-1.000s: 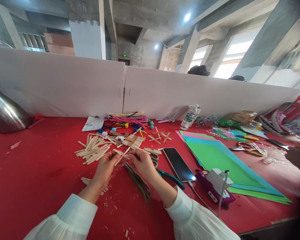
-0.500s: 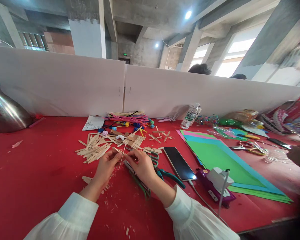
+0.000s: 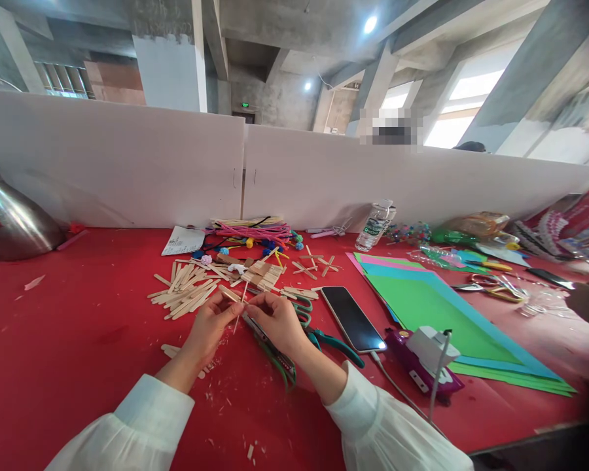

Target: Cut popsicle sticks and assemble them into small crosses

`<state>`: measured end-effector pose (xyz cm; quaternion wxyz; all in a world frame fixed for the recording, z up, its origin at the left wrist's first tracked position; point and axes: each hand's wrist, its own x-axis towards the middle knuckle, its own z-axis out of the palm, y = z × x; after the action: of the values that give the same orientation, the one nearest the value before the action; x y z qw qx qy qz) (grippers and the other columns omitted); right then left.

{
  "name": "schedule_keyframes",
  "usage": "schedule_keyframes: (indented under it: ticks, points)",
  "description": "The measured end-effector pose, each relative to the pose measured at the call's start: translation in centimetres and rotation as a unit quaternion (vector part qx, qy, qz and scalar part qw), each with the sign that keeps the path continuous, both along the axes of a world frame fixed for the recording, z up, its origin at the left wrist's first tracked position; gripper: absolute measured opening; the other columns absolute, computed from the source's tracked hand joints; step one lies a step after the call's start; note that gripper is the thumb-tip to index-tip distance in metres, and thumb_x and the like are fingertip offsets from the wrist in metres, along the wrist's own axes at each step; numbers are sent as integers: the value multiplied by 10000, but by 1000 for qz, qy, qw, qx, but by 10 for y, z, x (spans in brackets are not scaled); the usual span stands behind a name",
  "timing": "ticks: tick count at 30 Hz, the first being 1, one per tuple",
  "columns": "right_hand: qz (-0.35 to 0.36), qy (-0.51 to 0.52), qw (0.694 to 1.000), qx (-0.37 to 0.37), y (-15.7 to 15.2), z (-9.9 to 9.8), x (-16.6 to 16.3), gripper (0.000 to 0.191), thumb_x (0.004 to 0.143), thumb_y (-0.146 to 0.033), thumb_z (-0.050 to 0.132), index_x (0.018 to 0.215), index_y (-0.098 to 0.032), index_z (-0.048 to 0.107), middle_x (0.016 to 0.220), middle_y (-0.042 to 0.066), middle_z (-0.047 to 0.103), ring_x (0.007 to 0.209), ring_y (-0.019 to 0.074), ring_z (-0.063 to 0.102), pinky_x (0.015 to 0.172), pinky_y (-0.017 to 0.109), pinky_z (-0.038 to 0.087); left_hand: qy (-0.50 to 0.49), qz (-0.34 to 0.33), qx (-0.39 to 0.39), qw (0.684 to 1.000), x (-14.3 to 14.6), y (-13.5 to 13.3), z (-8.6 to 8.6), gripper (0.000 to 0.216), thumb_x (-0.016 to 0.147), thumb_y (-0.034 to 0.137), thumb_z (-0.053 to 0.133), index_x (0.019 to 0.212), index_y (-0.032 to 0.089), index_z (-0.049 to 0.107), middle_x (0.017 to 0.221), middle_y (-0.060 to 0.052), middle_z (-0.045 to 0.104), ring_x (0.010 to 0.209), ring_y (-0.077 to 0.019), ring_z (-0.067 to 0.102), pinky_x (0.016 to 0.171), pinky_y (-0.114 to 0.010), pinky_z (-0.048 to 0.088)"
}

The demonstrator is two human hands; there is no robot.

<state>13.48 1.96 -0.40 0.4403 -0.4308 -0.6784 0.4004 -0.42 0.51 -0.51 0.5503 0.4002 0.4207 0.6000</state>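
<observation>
Crossed wooden craft sticks are held up between my two hands, one stick standing steeply across another. My left hand is closed, pinching the left side of the cross between thumb and fingers. From the other side my right hand also pinches the sticks, its fingertips nearly meeting the left ones and hiding where they join. Green-handled zigzag scissors lie beneath my right hand. A pile of loose craft sticks spreads beyond my left hand, and a stick bundle lies ahead.
Finished-looking stick crosses lie behind a phone on its charging cable. Teal-handled pliers, a purple power strip and coloured paper are to the right. Pipe cleaners, a water bottle and a steel jug stand near the partition.
My right fingertips have moved slightly left, closer to my left fingers at the crossing. The stick in my left hand has shifted its angle a little. Both hands keep their pinch.
</observation>
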Motion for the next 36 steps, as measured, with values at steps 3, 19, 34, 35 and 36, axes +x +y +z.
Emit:
schedule_keyframes:
  ticks: [3,19,34,35,36]
  points:
    - [-2,-10,1000,2,-2,3,0,178,745,-321,553,760,-154,613,645,-2,618,562,107,502,525,216,375,-8,-10,-19,1000,-1,0,0,294,531,304,766,739,158,619,622,26,599,560,-86,510,556,-198,394]
    - [-52,-169,958,225,-7,6,5,102,809,-204,555,765,-180,643,731,37,660,720,162,568,675,253,411,-35,-43,-44,997,-5,0,3,273,477,275,805,557,140,580,510,45,542,487,-50,435,471,-170,334]
    - [-49,-161,963,209,-9,6,5,127,794,-199,546,735,-210,658,669,17,654,668,152,563,629,253,416,20,-37,-19,999,-6,0,4,262,464,283,810,626,143,658,573,14,596,538,-76,491,521,-190,388]
    - [-46,-162,961,217,-9,6,5,132,799,-202,541,741,-209,660,673,20,654,672,153,561,635,256,417,21,-45,-22,999,-6,1,3,266,466,284,809,635,142,661,575,12,599,542,-81,499,530,-197,398]
    - [-42,-165,958,231,-9,6,5,139,805,-204,533,751,-206,661,682,26,655,679,155,560,642,259,418,18,-53,-25,998,-7,1,3,271,464,286,810,639,141,661,572,12,598,541,-85,504,532,-203,405]
